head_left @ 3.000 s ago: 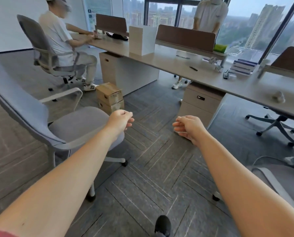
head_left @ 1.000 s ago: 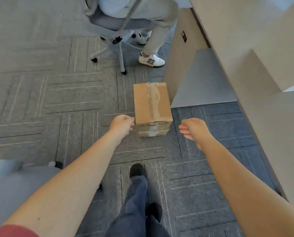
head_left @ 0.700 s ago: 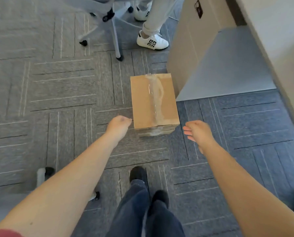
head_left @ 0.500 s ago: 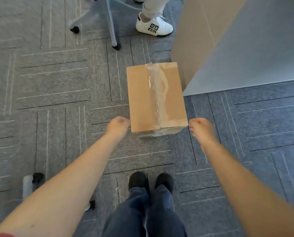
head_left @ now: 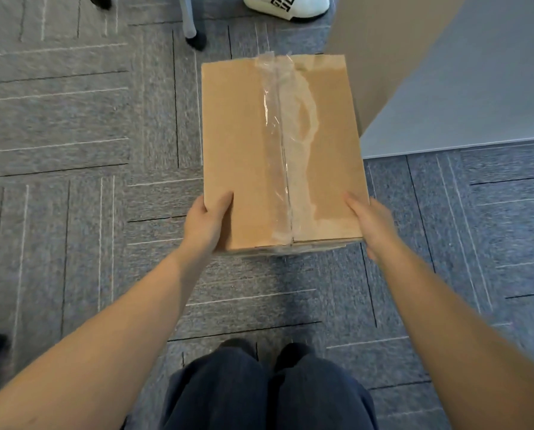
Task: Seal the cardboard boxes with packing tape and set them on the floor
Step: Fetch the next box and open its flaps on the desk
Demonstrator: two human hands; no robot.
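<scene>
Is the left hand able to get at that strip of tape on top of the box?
Probably yes: the left hand already grips the box at its near left corner, and the bare lid between thumb and tape leaves the way free.

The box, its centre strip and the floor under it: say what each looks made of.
Box: cardboard by its look, matte brown, with a flap seam down the middle.
Centre strip: clear plastic packing tape, glossy, wrinkled, catching glare; paler patches beside it may be residue or torn paper.
Floor: carpet tile, it seems; grey speckled weave, thin pale lines, dark joints.
</scene>
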